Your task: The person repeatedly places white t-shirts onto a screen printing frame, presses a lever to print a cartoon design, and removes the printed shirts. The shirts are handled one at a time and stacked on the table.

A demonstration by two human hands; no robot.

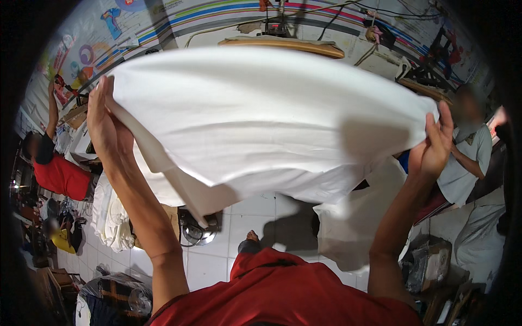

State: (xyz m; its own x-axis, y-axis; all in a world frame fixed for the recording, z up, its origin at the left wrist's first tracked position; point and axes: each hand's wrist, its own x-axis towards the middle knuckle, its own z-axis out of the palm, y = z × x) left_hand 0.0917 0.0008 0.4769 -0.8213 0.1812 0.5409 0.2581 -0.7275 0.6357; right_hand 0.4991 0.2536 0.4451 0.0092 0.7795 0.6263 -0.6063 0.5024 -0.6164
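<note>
Our left grip [109,122] held one end of the white cloth [261,108], which stretched away to its right, long axis crosswise, the middle about equally near either grip. Between the two, overlapping folds and blur obscured its full outline (we could not see the underside wholly). Rightmost, our right grip [432,146] held the opposite end, its exact contact hard to make out.

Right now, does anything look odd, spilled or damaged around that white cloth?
Nothing looks clearly spilled or damaged. One oddity: a grey patch on the white cloth, towards the right hand. Its soft edges suggest a shadow, not a stain. The cloth's lower edge also hangs unevenly.
</note>
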